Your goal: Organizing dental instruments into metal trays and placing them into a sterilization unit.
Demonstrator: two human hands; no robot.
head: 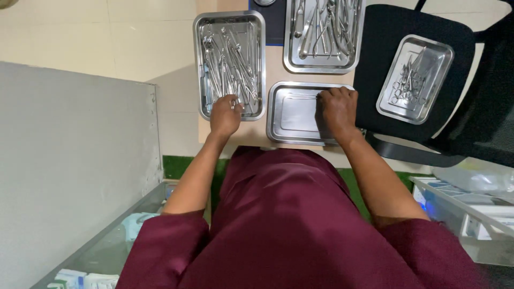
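Observation:
My left hand (225, 115) reaches into the near end of a steel tray (199, 64) full of several metal surgical instruments (230, 59), its fingers closed on an instrument there. My right hand (337, 107) rests inside a nearly empty steel tray (276, 126) in front of me, fingers curled at the end of a thin metal instrument (301, 96) that lies along the tray's far side. Whether the fingers grip that instrument I cannot tell.
A third tray (289, 61) of instruments sits at the far side of the small table. A fourth tray (388, 104) with scissors-like tools lies on a black chair (375, 53) to the right. A grey partition (75, 160) stands left; clear plastic bins (471, 214) lower right.

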